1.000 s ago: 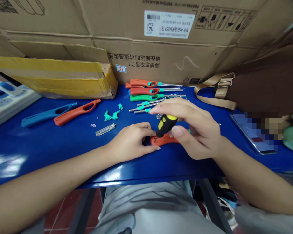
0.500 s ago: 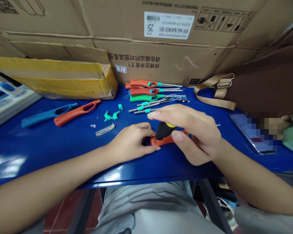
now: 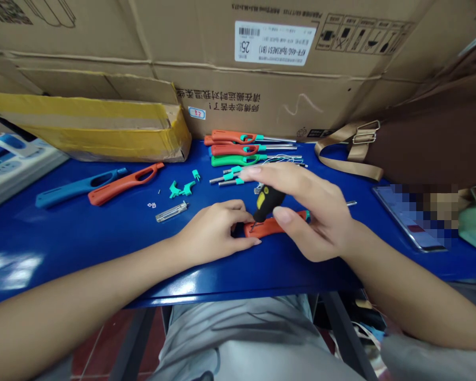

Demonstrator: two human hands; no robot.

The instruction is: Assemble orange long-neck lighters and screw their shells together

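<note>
My left hand [image 3: 218, 230] pinches the near end of an orange long-neck lighter [image 3: 273, 226] lying flat on the blue table. My right hand [image 3: 317, 211] is closed around a short black-and-yellow screwdriver [image 3: 266, 202], held at a tilt. Its thin tip meets the lighter's handle close to my left fingertips; whether it sits in a screw cannot be made out. My right palm and fingers hide part of the lighter, and its metal tube [image 3: 351, 203] shows beyond that hand. Left of my hands lie teal triggers [image 3: 182, 188] and a clear fuel tank [image 3: 172, 211].
Assembled lighters [image 3: 235, 149] and loose metal tubes [image 3: 230, 177] lie at the back. A blue handle shell [image 3: 79, 188] and an orange handle shell [image 3: 126, 184] rest left. A taped cardboard box [image 3: 135, 129], a power strip [image 3: 19, 169], a phone [image 3: 408, 219] and a strap [image 3: 349, 156] surround the area.
The screwdriver has turned and tilted, its yellow marking now facing the camera. My right hand has shifted slightly up and left, its fingers still around the tool. My left hand stays in place.
</note>
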